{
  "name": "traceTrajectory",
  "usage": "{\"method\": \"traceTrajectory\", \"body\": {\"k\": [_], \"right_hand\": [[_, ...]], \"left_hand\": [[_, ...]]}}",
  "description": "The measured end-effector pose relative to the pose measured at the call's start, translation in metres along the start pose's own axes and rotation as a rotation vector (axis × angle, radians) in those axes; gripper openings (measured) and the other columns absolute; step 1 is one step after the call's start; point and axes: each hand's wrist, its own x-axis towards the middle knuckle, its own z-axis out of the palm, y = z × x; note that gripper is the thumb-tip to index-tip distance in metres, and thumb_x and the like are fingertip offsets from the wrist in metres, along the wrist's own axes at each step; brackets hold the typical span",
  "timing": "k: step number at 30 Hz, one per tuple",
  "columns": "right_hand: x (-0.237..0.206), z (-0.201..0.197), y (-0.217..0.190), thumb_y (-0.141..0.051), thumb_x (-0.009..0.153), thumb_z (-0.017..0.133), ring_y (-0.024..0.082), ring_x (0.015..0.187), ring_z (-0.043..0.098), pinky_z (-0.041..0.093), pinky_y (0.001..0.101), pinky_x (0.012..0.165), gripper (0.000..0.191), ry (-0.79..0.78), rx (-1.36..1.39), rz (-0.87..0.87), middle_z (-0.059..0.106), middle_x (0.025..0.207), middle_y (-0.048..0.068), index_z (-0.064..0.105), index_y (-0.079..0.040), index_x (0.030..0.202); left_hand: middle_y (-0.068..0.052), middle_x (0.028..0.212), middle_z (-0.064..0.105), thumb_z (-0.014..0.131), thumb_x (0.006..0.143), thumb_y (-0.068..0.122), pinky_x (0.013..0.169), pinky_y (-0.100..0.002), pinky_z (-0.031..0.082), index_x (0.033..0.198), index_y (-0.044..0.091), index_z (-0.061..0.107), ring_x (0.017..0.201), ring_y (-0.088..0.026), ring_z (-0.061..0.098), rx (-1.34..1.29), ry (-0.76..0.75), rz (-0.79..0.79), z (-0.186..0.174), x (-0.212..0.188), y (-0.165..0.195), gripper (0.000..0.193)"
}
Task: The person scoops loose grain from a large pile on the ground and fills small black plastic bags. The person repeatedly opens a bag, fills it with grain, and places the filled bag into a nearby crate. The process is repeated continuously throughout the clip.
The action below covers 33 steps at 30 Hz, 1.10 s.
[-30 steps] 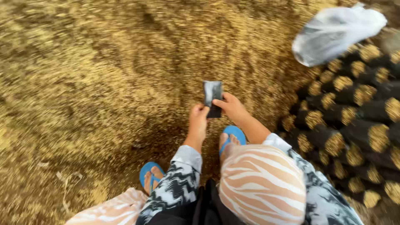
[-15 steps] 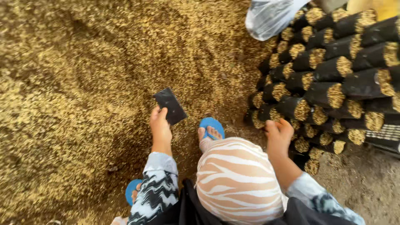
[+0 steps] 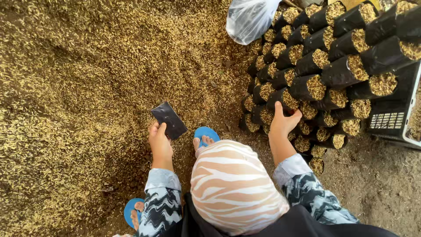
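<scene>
My left hand (image 3: 159,140) holds a flat, empty black plastic bag (image 3: 169,120) above the heap of rice husk (image 3: 87,87). My right hand (image 3: 284,121) reaches to the right and rests with spread fingers on a filled black bag (image 3: 280,100) at the near edge of the stack of filled bags (image 3: 333,66). Each stacked bag lies on its side, showing husk at its mouth. My knee in striped cloth (image 3: 232,184) sits between my arms.
A clear plastic sack (image 3: 252,17) lies at the top beside the stack. A black crate (image 3: 394,118) stands at the right. My feet wear blue sandals (image 3: 206,134) on the husk-strewn ground.
My right hand let go of the empty bag and swung right onto the stacked bags. My left hand kept the empty bag and moved it left.
</scene>
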Motion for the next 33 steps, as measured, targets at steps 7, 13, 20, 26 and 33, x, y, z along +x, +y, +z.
{"method": "traceTrajectory", "body": {"k": [7, 13, 20, 26, 33], "right_hand": [[-0.009, -0.012, -0.002, -0.027, 0.085, 0.085, 0.028, 0.13, 0.049, 0.042, 0.0412, 0.109, 0.089, -0.044, 0.034, 0.099, 0.045, 0.148, 0.015, 0.033, -0.002, 0.153], [-0.022, -0.015, -0.007, -0.034, 0.081, 0.089, 0.031, 0.134, 0.047, 0.04, 0.0432, 0.111, 0.096, -0.116, 0.038, 0.039, 0.043, 0.15, 0.018, 0.032, -0.002, 0.151], [-0.024, 0.009, -0.015, -0.047, 0.077, 0.089, 0.035, 0.135, 0.055, 0.039, 0.0471, 0.119, 0.092, 0.067, -0.35, 0.188, 0.056, 0.146, 0.016, 0.045, -0.004, 0.146], [-0.008, 0.003, 0.017, -0.039, 0.084, 0.088, 0.041, 0.139, 0.042, 0.035, 0.0511, 0.114, 0.099, 0.105, -0.415, 0.001, 0.039, 0.153, 0.023, 0.03, -0.001, 0.155], [-0.024, -0.012, 0.023, -0.026, 0.087, 0.084, 0.032, 0.12, 0.055, 0.047, 0.0412, 0.101, 0.073, -0.059, -0.041, -0.093, 0.052, 0.138, 0.017, 0.042, 0.0, 0.142]], "left_hand": [[-0.001, 0.108, 0.072, 0.058, 0.1, 0.01, 0.076, -0.031, 0.058, 0.122, 0.009, 0.065, 0.091, -0.013, 0.07, 0.019, -0.017, -0.033, 0.004, -0.006, 0.004, 0.023], [-0.002, 0.108, 0.071, 0.058, 0.101, 0.009, 0.077, -0.032, 0.058, 0.122, 0.007, 0.065, 0.09, -0.014, 0.07, -0.006, -0.004, -0.039, 0.001, -0.001, 0.002, 0.022], [-0.002, 0.107, 0.071, 0.059, 0.101, 0.009, 0.073, -0.033, 0.057, 0.12, 0.007, 0.064, 0.088, -0.014, 0.07, 0.034, 0.027, -0.054, -0.002, 0.001, 0.001, 0.02], [-0.002, 0.109, 0.071, 0.058, 0.1, 0.01, 0.074, -0.033, 0.058, 0.122, 0.008, 0.063, 0.091, -0.014, 0.07, 0.059, 0.049, -0.062, -0.008, 0.0, 0.004, 0.023], [-0.004, 0.109, 0.072, 0.057, 0.101, 0.009, 0.078, -0.033, 0.06, 0.122, 0.006, 0.064, 0.091, -0.015, 0.071, 0.028, 0.032, -0.047, -0.008, 0.002, 0.0, 0.022]]}}
